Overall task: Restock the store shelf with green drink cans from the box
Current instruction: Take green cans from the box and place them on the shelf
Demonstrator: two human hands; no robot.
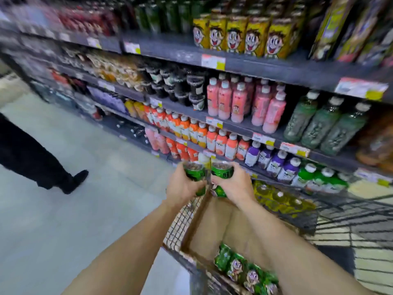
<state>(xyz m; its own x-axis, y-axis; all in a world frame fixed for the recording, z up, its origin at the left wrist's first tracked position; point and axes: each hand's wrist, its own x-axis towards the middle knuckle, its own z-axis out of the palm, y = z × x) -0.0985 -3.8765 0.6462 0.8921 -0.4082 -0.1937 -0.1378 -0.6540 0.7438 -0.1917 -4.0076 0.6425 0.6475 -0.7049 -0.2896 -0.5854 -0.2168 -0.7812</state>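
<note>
My left hand [184, 187] grips one green drink can [194, 171] and my right hand [232, 184] grips another green can [222, 172]. Both cans are upright, side by side, held above the far end of the open cardboard box [212, 226]. The box lies in a wire shopping cart [176, 226]. Several more green cans [240, 267] lie on their sides at the near end of the box. The store shelf [234, 62] with rows of drinks rises just beyond my hands.
Shelves hold yellow cartons [236, 37], pink bottles [238, 103], orange bottles [185, 128], purple bottles [274, 160] and green bottles [323, 124]. A person's dark-clad leg and shoe [70, 179] stand on the pale floor at left. The picture is motion-blurred.
</note>
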